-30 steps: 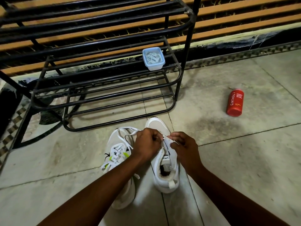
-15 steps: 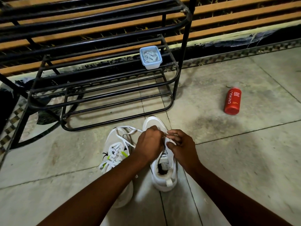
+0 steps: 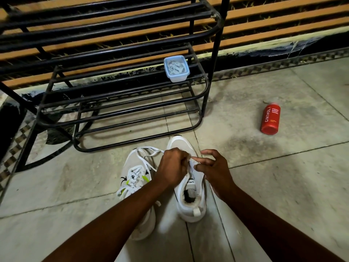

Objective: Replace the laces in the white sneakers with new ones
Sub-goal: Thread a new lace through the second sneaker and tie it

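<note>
**Both hands at the lace on the right-hand sneaker**

You've got the white lace (image 3: 193,162) between your hands, right over the forefoot of the right-hand sneaker (image 3: 190,188), which stands upright on the tiled floor (image 3: 283,186) with its toe toward the rack. Your left hand (image 3: 172,169) is curled into a fist around the lace, knuckles up, forearm coming in low from the bottom left. Your right hand (image 3: 215,171) pinches the lace end between thumb and a fingertip, the other fingers arched loosely above. A long loop of lace runs off from your left fist across the toe of the left-hand sneaker (image 3: 137,186), which lies just beside the first, laced, with lime-green and black accents; your left forearm covers its heel.

The tongue label on the right-hand sneaker is too small to read. Out to the right, well apart, a red bottle (image 3: 270,119) lies on its side reading "CINTHOL" and "FOAM BODY WASH". Ahead, a lidded clear box (image 3: 176,68) with white laces inside sits on the black metal rack (image 3: 113,103), whose upper tiers are cut off by the frame.
</note>
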{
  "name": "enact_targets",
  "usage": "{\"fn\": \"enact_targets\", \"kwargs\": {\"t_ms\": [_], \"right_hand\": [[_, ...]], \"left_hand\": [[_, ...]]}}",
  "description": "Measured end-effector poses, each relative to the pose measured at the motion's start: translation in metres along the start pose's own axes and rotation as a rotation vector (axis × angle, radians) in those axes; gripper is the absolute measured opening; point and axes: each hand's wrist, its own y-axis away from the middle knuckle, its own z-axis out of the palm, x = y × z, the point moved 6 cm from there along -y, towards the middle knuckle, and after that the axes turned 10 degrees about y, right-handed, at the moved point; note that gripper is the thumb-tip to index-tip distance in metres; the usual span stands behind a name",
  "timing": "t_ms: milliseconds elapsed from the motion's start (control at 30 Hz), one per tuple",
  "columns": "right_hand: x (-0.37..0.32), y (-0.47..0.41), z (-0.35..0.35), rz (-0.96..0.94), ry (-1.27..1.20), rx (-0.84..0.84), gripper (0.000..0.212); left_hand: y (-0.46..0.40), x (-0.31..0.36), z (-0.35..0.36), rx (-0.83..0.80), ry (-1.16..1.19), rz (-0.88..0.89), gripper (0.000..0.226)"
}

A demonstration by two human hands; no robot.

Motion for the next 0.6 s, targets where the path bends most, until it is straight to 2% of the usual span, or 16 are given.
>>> {"fn": "enact_targets", "kwargs": {"t_ms": [133,433,600], "right_hand": [[0.001,-0.002,0.0,0.005,0.03,0.022,0.053],[0.002,-0.001,-0.001,0.014,0.0,0.004,0.054],[0.002,0.0,-0.002,-0.025,0.081,0.058,0.054]], "left_hand": [[0.001,0.003,0.003,0.021,-0.016,-0.009,0.019],[-0.005,-0.001,0.003,-0.09,-0.013,-0.036,0.015],[-0.005,-0.01,0.001,-0.042,0.099,-0.145,0.016]]}}
